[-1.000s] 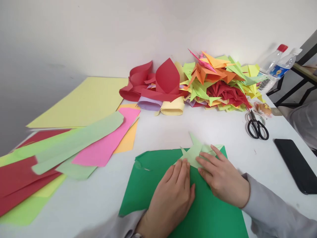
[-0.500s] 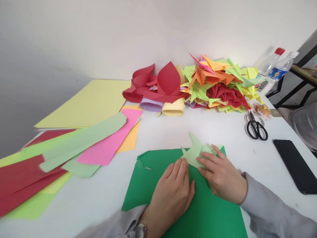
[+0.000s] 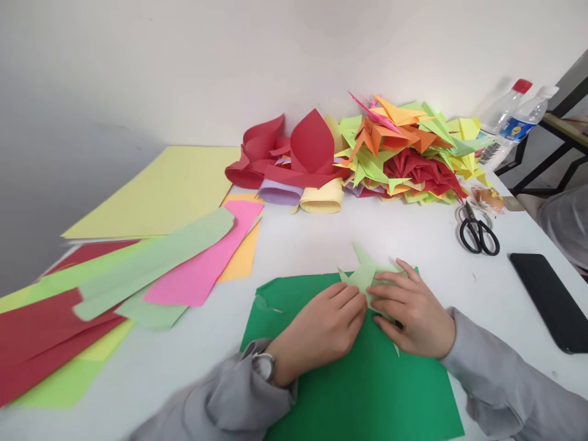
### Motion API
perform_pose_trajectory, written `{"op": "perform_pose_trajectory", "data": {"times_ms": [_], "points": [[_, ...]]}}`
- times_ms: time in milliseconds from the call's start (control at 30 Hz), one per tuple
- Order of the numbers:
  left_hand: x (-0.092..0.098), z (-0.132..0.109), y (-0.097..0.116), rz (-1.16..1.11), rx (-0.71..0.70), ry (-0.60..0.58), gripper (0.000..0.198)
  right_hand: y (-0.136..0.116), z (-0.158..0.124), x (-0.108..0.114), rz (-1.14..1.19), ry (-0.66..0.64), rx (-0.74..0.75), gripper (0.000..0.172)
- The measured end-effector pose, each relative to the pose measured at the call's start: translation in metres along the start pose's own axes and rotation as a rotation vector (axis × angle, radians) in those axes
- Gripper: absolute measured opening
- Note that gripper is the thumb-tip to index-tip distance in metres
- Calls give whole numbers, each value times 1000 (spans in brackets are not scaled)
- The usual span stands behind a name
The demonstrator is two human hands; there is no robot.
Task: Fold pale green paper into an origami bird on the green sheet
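A pale green folded paper star (image 3: 362,277) with several points lies at the top edge of a green board (image 3: 367,392). My left hand (image 3: 328,324) is closed, its fingertips pressed together on the star's lower left side. Over the star's right part lies my right hand (image 3: 411,312), fingers spread and bent, touching the paper. One thin point of the star shows below that hand, while its middle and right side are partly hidden by my fingers.
Coloured paper strips (image 3: 156,263) and a yellow sheet (image 3: 156,190) lie left. Red paper shapes (image 3: 312,144) and a heap of folded paper stars (image 3: 404,153) stand by the wall. Right are scissors (image 3: 478,236), a black phone (image 3: 549,300) and plastic bottles (image 3: 519,125).
My left hand has turned and shifted slightly up and right, its fingertips moving from the star's lower left point nearer its middle. The right hand has lifted slightly, its fingers more bent.
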State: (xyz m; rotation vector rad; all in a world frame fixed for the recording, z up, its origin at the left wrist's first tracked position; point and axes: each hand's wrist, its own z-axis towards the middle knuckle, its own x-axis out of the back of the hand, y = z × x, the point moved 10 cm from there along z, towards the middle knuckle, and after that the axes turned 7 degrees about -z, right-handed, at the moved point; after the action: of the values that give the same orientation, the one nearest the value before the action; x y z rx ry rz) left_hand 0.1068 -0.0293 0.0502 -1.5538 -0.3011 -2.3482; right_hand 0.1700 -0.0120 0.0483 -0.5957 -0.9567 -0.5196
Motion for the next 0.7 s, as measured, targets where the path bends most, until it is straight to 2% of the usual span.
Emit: {"op": "perform_pose_trajectory", "data": {"times_ms": [200, 433, 567, 700], "points": [[-2, 3, 3, 86, -73, -2, 28, -4, 1, 4, -38, 44, 23, 14], [9, 3, 3, 123, -29, 110, 19, -17, 6, 17, -199, 178, 86, 17], [18, 1, 0, 92, 15, 187, 9, -13, 5, 24, -145, 236, 73, 15], [27, -2, 1, 113, -1, 242, 12, -11, 3, 27, -114, 266, 68, 14]]}}
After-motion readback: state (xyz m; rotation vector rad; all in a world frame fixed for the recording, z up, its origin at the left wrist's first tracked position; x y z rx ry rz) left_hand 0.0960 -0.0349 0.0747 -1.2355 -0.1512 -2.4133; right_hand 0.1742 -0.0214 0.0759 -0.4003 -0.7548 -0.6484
